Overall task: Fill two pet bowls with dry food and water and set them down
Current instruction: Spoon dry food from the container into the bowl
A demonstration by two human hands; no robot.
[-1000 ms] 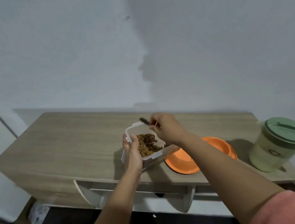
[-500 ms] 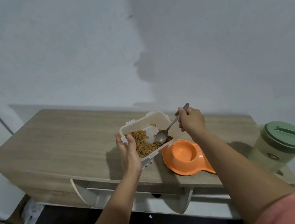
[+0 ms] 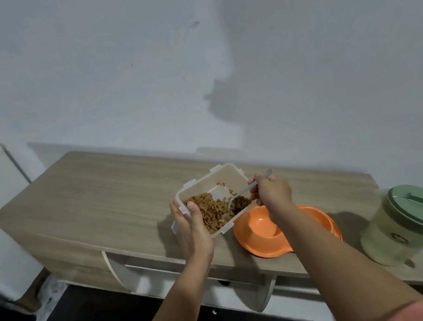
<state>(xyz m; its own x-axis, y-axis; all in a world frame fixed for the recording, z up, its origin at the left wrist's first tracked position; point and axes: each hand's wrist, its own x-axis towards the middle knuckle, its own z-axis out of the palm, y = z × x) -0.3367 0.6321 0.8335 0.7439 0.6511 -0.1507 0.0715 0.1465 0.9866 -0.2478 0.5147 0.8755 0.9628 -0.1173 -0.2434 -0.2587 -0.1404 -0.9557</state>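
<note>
The step in hand looks like the first scoop of dry food: the spoon (image 3: 247, 190) is loaded and the orange double pet bowl (image 3: 314, 220) shows no food in its visible well.

The left hand (image 3: 191, 228) grips the near corner of the clear plastic container (image 3: 208, 185), thumb hooked over the rim and the other fingers under its side, so the box sits tilted above the wooden surface (image 3: 97, 203). The right hand (image 3: 273, 192) pinches the thin metal spoon handle between curled fingers; the spoon's bowl lies just left of those fingers, inside the container, heaped with kibble (image 3: 212, 212).

The pet bowl sits directly below the right-hand fingers and just right of the container, resting on the surface. Next, I judge, the spoon must lift over the container's rim and travel a short way down and right to tip into the near well, kept level so nothing rolls off.

The kibble is small, brown, dry and loose, piled toward the left-hand fingers. The container is rigid, translucent, rectangular, with clip tabs on its rim. The bowl is smooth, glossy plastic with rounded wells. Well to the right of both hands stands a pale green lidded jug (image 3: 415, 224), matte and cylindrical, presumably for water.
</note>
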